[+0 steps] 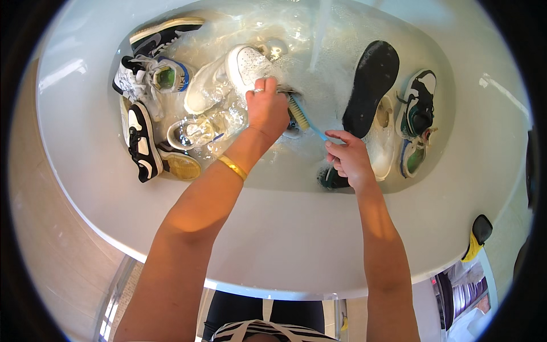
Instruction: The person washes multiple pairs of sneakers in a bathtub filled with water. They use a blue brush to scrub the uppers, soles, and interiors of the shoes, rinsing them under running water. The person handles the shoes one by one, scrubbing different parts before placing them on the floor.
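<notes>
My left hand (268, 104) grips a white sneaker (247, 64) whose toe, dotted with small perforations, points up and to the left. Its rear part is hidden behind my hand. In my right hand (349, 156) is the light-blue handle of a scrub brush (301, 112). The brush's pale bristles lie just right of my left hand, close against the sneaker. Foamy water surrounds both. Under my left wrist side lies a soaked white shoe (201, 130), partly submerged. A dark shoe (335, 177) sits in the water below my right hand.
A white bathtub (282, 231) holds the water. At left are several sneakers, including a black-and-white one (143, 141). At right lie a black sole (372, 85), a white shoe (383, 141) and a green-black sneaker (419, 102). A water stream (319, 36) falls from above.
</notes>
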A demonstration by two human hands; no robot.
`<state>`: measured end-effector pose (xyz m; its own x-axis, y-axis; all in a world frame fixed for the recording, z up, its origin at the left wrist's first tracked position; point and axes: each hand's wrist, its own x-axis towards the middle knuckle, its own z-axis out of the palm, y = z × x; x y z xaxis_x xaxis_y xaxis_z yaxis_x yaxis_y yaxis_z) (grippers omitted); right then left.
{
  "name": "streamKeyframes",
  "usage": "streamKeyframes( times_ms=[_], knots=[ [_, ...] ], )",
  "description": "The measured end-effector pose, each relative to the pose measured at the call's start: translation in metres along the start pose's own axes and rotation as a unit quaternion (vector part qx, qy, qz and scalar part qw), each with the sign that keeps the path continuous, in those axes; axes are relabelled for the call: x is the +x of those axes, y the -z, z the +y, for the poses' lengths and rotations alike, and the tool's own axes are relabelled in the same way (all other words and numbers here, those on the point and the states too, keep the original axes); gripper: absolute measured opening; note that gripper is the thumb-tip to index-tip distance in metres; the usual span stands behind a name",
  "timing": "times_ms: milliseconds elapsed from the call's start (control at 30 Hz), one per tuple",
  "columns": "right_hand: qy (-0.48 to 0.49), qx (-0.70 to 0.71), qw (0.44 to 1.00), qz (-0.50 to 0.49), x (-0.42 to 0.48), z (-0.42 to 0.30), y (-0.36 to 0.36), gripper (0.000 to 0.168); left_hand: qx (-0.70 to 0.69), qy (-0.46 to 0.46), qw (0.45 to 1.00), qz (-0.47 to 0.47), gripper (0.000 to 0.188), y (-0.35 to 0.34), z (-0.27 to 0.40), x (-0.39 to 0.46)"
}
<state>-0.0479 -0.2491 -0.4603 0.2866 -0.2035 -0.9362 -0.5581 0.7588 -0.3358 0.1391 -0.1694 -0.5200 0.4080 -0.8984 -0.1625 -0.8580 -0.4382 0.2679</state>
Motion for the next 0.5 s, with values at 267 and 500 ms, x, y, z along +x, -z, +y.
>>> streamKeyframes(
  times_ms=[267,500],
  knots=[
    [0.272,-0.453,0.841,0.118,-0.04,0.014,-0.016,0.029,-0.585,0.448,0.657,-0.162,0.028,0.044,-0.042,0.023],
    [0.184,-0.211,0.959,0.041,-0.061,0.006,0.012,0.021,-0.376,0.194,0.899,-0.108,0.012,0.02,-0.031,0.015]
  ],
)
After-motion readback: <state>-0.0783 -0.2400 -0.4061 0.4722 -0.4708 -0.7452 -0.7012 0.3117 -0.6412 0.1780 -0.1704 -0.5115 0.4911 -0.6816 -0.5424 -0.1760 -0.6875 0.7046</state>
